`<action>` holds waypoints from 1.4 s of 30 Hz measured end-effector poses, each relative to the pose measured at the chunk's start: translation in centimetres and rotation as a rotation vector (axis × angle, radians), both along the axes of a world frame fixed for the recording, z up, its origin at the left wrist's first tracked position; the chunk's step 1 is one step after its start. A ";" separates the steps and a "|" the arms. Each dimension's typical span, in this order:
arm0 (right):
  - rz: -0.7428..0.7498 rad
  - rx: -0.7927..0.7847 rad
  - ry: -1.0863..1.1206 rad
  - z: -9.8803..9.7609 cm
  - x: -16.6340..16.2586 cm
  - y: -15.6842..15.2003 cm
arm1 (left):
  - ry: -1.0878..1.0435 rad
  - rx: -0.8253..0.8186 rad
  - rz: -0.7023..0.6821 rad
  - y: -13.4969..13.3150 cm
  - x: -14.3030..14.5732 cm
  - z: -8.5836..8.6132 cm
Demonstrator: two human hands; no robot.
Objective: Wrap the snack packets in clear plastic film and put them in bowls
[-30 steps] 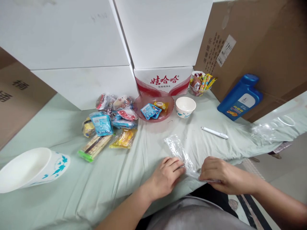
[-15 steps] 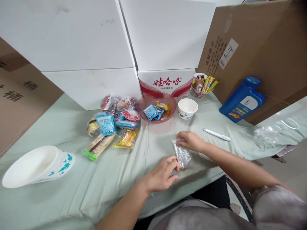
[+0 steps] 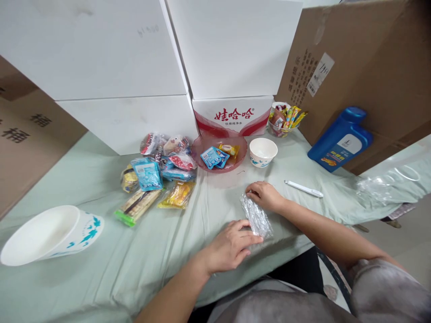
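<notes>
A crinkled clear plastic wrapper (image 3: 258, 219) lies on the pale green cloth between my two hands. My left hand (image 3: 232, 244) rests at its near left side, fingers stretched out and spread, with fingertips touching the plastic. At the far end, my right hand (image 3: 264, 195) has its fingers curled down onto the wrapper's edge, gripping it. Just beyond the right hand stands a small white paper cup (image 3: 263, 152). To that hand's right lies a white pen-like tool (image 3: 303, 189).
A pink glass bowl (image 3: 202, 163) holds several sachets. Packaged snacks (image 3: 148, 175) are heaped to its left. A big paper tub (image 3: 77, 233) lies tilted at far left. Behind stand white boxes (image 3: 232, 114). At right are a blue bottle (image 3: 340, 139), a sweets bowl (image 3: 281, 130) and clear plastic (image 3: 377, 188).
The wrapper looks flatter and longer than before. My left hand's fingers have stretched out to the right along its near end. My right hand has shifted slightly up and left.
</notes>
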State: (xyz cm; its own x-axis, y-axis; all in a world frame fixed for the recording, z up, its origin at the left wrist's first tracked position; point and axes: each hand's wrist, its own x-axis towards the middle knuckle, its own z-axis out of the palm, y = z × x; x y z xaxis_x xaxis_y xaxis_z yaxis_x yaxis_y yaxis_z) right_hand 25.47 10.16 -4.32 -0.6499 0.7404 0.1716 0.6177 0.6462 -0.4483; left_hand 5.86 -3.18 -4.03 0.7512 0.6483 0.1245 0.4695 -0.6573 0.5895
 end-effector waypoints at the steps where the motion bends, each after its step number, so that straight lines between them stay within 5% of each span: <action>1: 0.001 0.009 0.000 -0.2 -0.1 0.1 | 0.000 0.011 -0.007 0.0 0.0 0.0; 11: 0.030 0.260 0.127 2.2 0.6 -2.2 | 0.014 0.046 -0.012 -0.1 0.2 -0.1; 16: 0.171 0.227 0.054 0.3 0.4 -5.5 | -0.045 0.106 0.004 -0.3 0.2 0.2; 22: 0.165 0.235 -0.069 -1.0 0.4 -6.0 | -0.263 0.243 0.280 0.2 -0.4 0.7; 30: 0.239 0.146 -0.188 0.7 1.9 -9.3 | 0.086 0.233 0.298 0.5 -0.2 -1.2; 36: 0.308 0.199 -0.194 -1.1 5.0 -12.4 | 0.136 0.259 0.338 0.5 0.0 -1.5; 42: 0.317 0.228 0.034 -0.7 5.4 -13.1 | 0.151 0.262 0.304 0.5 0.0 -1.4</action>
